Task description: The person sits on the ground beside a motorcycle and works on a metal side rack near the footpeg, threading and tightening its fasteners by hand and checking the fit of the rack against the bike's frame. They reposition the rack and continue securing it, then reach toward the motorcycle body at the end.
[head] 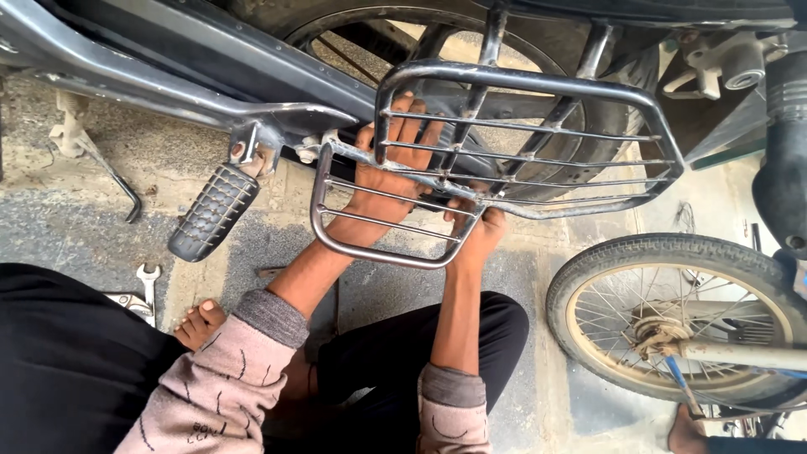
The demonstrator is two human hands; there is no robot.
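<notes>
Steel guard rack (521, 143) on a motorcycle, both hands on it.

Left hand (388, 172) lies behind the bars, fingers spread against the frame; right hand (479, 231) grips the lower rail, fingertips hidden. The rack's long axis runs left to right beside the rear tyre (588, 126). Nearby: footrest (212, 212), spanner (148, 282), bicycle wheel (672, 319), partly cut off.

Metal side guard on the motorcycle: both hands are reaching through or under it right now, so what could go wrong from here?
1. The left hand is threaded behind the metal side guard bars; if the guard shifts, fingers could get pinched.
2. The right hand grips the guard's lower edge close to the rear tyre; a slip may scrape the knuckles.
3. The bare foot lies beside the wrench and under the footpeg.
</notes>
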